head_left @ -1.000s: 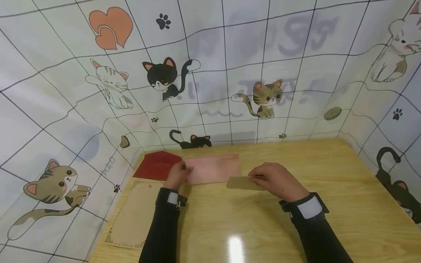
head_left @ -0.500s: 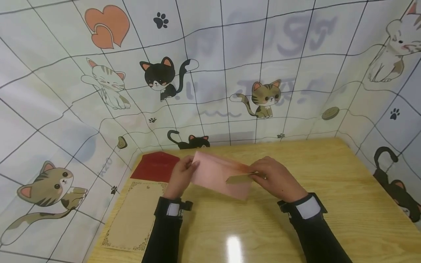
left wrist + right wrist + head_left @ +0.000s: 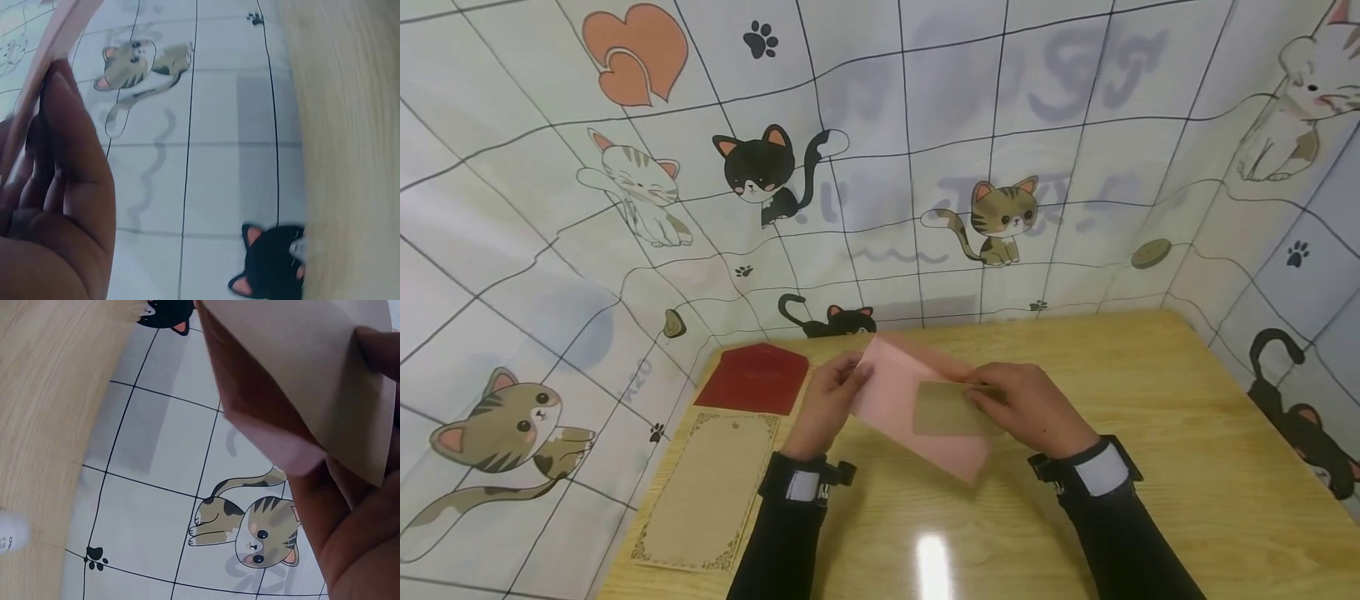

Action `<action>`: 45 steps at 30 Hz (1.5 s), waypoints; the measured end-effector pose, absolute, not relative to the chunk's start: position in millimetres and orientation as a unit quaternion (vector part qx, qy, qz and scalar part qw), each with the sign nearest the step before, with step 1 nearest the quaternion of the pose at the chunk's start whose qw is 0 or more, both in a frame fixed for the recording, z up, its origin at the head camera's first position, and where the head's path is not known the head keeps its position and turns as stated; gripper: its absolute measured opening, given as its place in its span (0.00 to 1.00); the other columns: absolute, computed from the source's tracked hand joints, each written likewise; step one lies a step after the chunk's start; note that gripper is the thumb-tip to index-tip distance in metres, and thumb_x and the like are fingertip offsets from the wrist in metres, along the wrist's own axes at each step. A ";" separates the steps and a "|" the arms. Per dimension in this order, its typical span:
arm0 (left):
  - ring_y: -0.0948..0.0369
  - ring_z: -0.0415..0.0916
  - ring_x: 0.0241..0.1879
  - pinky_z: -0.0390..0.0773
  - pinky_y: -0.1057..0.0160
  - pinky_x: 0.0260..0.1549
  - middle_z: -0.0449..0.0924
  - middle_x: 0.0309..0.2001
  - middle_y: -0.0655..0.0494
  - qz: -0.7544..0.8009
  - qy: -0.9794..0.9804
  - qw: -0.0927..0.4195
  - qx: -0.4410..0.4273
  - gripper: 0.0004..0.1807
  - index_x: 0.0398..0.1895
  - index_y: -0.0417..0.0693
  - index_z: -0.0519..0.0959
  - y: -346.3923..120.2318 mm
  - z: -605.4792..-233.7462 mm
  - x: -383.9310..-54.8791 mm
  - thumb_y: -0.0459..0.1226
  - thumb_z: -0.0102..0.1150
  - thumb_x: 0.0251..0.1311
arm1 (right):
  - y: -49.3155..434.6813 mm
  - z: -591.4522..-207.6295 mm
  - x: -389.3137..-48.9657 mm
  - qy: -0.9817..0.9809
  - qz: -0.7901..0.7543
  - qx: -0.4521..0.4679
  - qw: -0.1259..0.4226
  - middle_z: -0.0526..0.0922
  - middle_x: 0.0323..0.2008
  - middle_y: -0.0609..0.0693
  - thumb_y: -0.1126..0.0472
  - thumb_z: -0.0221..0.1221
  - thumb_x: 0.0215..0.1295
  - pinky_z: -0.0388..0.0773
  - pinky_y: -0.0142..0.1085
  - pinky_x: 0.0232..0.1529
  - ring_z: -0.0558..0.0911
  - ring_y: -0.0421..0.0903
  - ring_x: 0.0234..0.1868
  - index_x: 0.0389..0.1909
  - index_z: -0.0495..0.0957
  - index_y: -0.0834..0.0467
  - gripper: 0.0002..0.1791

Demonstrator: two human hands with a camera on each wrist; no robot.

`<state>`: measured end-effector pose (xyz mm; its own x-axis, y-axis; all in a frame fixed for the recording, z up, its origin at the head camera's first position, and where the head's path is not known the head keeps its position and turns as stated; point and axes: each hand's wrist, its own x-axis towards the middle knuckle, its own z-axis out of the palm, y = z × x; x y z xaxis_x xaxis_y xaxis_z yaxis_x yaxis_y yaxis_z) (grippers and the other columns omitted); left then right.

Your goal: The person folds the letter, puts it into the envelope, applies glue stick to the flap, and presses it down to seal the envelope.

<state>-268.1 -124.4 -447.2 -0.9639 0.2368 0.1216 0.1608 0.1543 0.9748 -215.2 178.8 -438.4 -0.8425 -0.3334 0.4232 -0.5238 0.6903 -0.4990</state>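
In the head view my left hand (image 3: 827, 404) pinches the left end of a pink envelope (image 3: 887, 396), lifted and tilted down to the right. The left wrist view shows the thumb (image 3: 65, 106) against it, nearly edge-on. My right hand (image 3: 1030, 408) pinches a folded tan sheet of paper (image 3: 947, 408), which lies in front of the envelope and hides part of it. Up close in the right wrist view, the thumb presses the tan paper (image 3: 325, 369); the envelope's flap (image 3: 281, 447) stands open behind it, near the fingers.
A red envelope (image 3: 756, 377) lies at the table's back left. Below it is a tan sheet with an ornate border (image 3: 707, 492). A cat-print cloth (image 3: 880, 167) surrounds the wooden table (image 3: 1150, 467). A white printed object (image 3: 12, 531) shows at the right wrist view's edge.
My left hand has lifted the pink envelope off the table, bringing it right and tilting it behind the tan paper. My right hand has turned the paper's face more toward the head camera.
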 end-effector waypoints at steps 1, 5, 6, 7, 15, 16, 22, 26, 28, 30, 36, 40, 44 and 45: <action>0.58 0.84 0.35 0.85 0.60 0.35 0.86 0.41 0.45 0.642 0.756 0.030 0.125 0.14 0.53 0.48 0.82 -123.7 -447.9 -267.8 0.45 0.57 0.74 | 178.2 -437.4 -215.0 -0.906 0.316 0.231 0.159 0.90 0.45 0.41 0.55 0.66 0.69 0.85 0.42 0.47 0.88 0.41 0.47 0.44 0.87 0.43 0.06; 0.57 0.85 0.40 0.86 0.58 0.39 0.84 0.47 0.44 0.668 0.733 0.054 0.114 0.19 0.62 0.54 0.77 -121.4 -451.4 -265.9 0.49 0.57 0.74 | 176.7 -435.3 -215.1 -0.903 0.326 0.207 0.189 0.90 0.45 0.42 0.55 0.65 0.70 0.85 0.42 0.45 0.88 0.41 0.45 0.43 0.87 0.44 0.05; 0.57 0.85 0.41 0.87 0.57 0.39 0.84 0.48 0.43 0.676 0.724 0.065 0.118 0.20 0.64 0.56 0.74 -121.0 -452.5 -265.3 0.49 0.57 0.73 | 176.5 -434.8 -215.1 -0.901 0.330 0.200 0.197 0.90 0.45 0.43 0.55 0.65 0.70 0.86 0.43 0.45 0.89 0.42 0.45 0.44 0.87 0.44 0.06; 0.56 0.86 0.42 0.87 0.55 0.40 0.83 0.50 0.42 0.685 0.713 0.077 0.125 0.22 0.67 0.59 0.71 -120.7 -453.2 -264.1 0.48 0.58 0.73 | 176.4 -434.5 -215.1 -0.899 0.335 0.193 0.206 0.91 0.45 0.44 0.56 0.65 0.70 0.86 0.44 0.45 0.89 0.43 0.45 0.44 0.87 0.45 0.06; 0.51 0.87 0.51 0.87 0.50 0.49 0.80 0.60 0.42 0.770 0.591 0.146 0.188 0.35 0.76 0.60 0.59 -109.0 -454.4 -257.0 0.33 0.59 0.70 | 179.4 -430.7 -212.9 -0.868 0.398 0.113 0.275 0.90 0.46 0.56 0.60 0.67 0.68 0.88 0.50 0.43 0.90 0.53 0.46 0.49 0.87 0.56 0.11; 0.52 0.87 0.51 0.87 0.50 0.50 0.82 0.59 0.43 0.768 0.592 0.149 0.192 0.32 0.75 0.57 0.62 -106.4 -454.8 -256.3 0.33 0.59 0.70 | 179.6 -430.4 -212.8 -0.862 0.408 0.105 0.281 0.90 0.47 0.57 0.60 0.67 0.67 0.88 0.50 0.44 0.90 0.54 0.46 0.48 0.87 0.57 0.11; 0.54 0.89 0.49 0.87 0.50 0.48 0.86 0.55 0.45 0.709 0.653 0.160 0.214 0.22 0.67 0.53 0.74 -91.0 -461.5 -252.8 0.38 0.59 0.72 | 176.1 -430.1 -211.3 -0.839 0.453 0.090 0.288 0.89 0.50 0.60 0.60 0.64 0.70 0.86 0.48 0.46 0.90 0.58 0.49 0.47 0.86 0.59 0.09; 0.53 0.88 0.49 0.87 0.49 0.47 0.84 0.56 0.41 0.689 0.673 0.148 0.226 0.25 0.72 0.63 0.68 -82.4 -464.2 -250.4 0.41 0.57 0.74 | 173.9 -432.5 -210.8 -0.841 0.450 0.089 0.286 0.89 0.50 0.60 0.60 0.64 0.71 0.86 0.49 0.46 0.90 0.58 0.48 0.48 0.86 0.59 0.10; 0.52 0.88 0.48 0.88 0.49 0.46 0.84 0.55 0.41 0.689 0.675 0.138 0.224 0.25 0.72 0.63 0.68 -80.2 -464.1 -249.6 0.41 0.56 0.74 | 172.8 -433.2 -210.7 -0.843 0.445 0.091 0.290 0.89 0.50 0.60 0.60 0.64 0.70 0.86 0.49 0.45 0.90 0.58 0.48 0.47 0.86 0.58 0.09; 0.53 0.88 0.48 0.88 0.50 0.45 0.84 0.55 0.41 0.691 0.677 0.128 0.219 0.24 0.71 0.63 0.68 -79.3 -463.5 -249.1 0.40 0.55 0.75 | 172.1 -434.3 -211.8 -0.846 0.431 0.094 0.300 0.89 0.50 0.58 0.61 0.66 0.68 0.87 0.48 0.44 0.90 0.56 0.49 0.46 0.86 0.58 0.09; 0.52 0.87 0.48 0.88 0.52 0.44 0.83 0.56 0.42 0.685 0.690 0.106 0.207 0.24 0.71 0.64 0.68 -80.0 -462.3 -250.0 0.37 0.53 0.76 | 167.9 -437.5 -216.6 -0.866 0.360 0.083 0.337 0.75 0.40 0.53 0.59 0.73 0.61 0.79 0.35 0.37 0.73 0.45 0.40 0.39 0.90 0.57 0.08; 0.52 0.87 0.49 0.89 0.52 0.43 0.83 0.57 0.45 0.671 0.706 0.098 0.203 0.24 0.70 0.68 0.69 -78.6 -462.3 -250.4 0.36 0.52 0.76 | 165.9 -440.1 -215.6 -0.883 0.336 0.059 0.323 0.76 0.31 0.48 0.55 0.73 0.60 0.68 0.32 0.29 0.74 0.42 0.31 0.38 0.90 0.55 0.10; 0.52 0.87 0.49 0.89 0.53 0.43 0.82 0.57 0.46 0.660 0.719 0.089 0.198 0.21 0.68 0.63 0.70 -77.4 -462.8 -251.1 0.36 0.51 0.77 | 164.6 -439.8 -215.1 -0.891 0.322 0.055 0.315 0.87 0.33 0.49 0.52 0.71 0.63 0.78 0.36 0.28 0.85 0.45 0.31 0.36 0.90 0.55 0.10; 0.53 0.87 0.49 0.89 0.54 0.43 0.82 0.57 0.46 0.658 0.722 0.086 0.197 0.20 0.68 0.62 0.70 -77.4 -463.0 -251.5 0.36 0.51 0.77 | 164.2 -439.6 -215.6 -0.891 0.326 0.057 0.312 0.88 0.35 0.50 0.52 0.70 0.64 0.81 0.38 0.29 0.86 0.46 0.33 0.36 0.90 0.55 0.11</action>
